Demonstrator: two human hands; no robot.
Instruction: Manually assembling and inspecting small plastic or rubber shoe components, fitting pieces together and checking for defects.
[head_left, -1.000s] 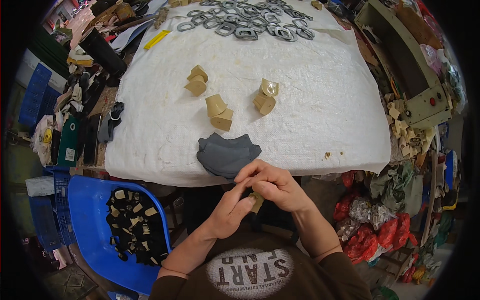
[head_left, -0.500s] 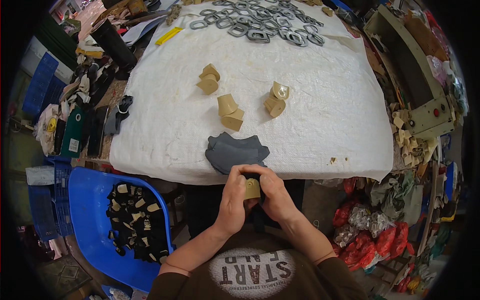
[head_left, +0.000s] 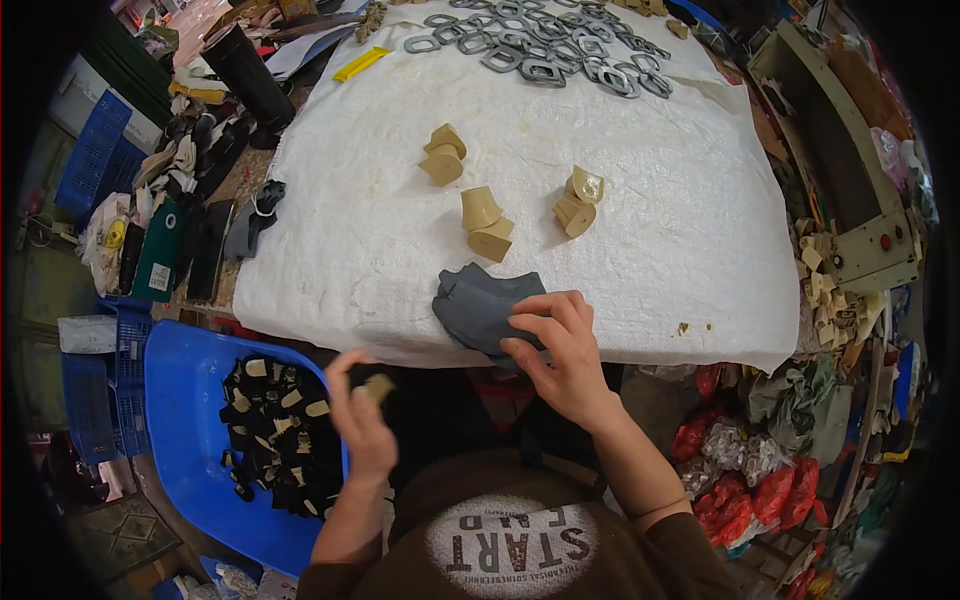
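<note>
Grey leather pieces [head_left: 480,305] lie stacked at the white table's [head_left: 640,260] near edge, long axis left to right, under the right hand's [head_left: 560,350] spread fingers, while the left hand [head_left: 358,420] pinches 1 tan block [head_left: 378,387] beside the blue crate [head_left: 180,420] of black and tan pieces.

A small tan block [head_left: 378,387] is held off the counter [head_left: 660,250], above the rim of the blue crate [head_left: 180,400], blurred and half hidden. A dark grey pad [head_left: 478,305], flat and irregular in outline, is laid at the near edge of the counter, partly covered along its right side.
</note>
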